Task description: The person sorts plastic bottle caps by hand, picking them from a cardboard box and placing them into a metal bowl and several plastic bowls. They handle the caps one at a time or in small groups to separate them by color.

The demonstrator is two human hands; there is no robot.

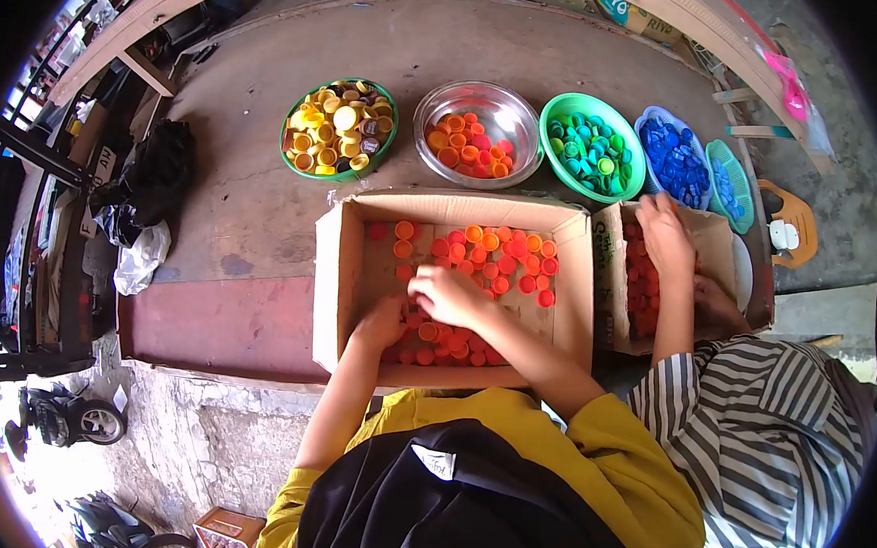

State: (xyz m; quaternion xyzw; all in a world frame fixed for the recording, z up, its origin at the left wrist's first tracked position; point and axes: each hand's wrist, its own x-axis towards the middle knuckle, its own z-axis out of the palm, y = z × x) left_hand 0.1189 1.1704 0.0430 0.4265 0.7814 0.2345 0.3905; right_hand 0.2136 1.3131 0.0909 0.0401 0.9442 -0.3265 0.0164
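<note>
A shallow cardboard box (573, 326) in front of me holds many red and orange bottle caps (489, 247), loosely spread at the back and heaped near the front edge. My left hand (383, 323) reaches in at the left side, low beside the heap; its fingertips are hard to make out. Just above and to the right, my right hand (447, 296) hovers over the caps with fingers curled together, and whatever they hold is hidden.
Behind the box stand a basket of yellow caps (325, 129), a steel bowl (477, 102) of orange caps, a green basket (556, 116) and blue baskets (674, 162). A co-worker in a striped sleeve (685, 386) reaches into a smaller box (612, 283) on the right. Plastic bags (144, 259) lie left.
</note>
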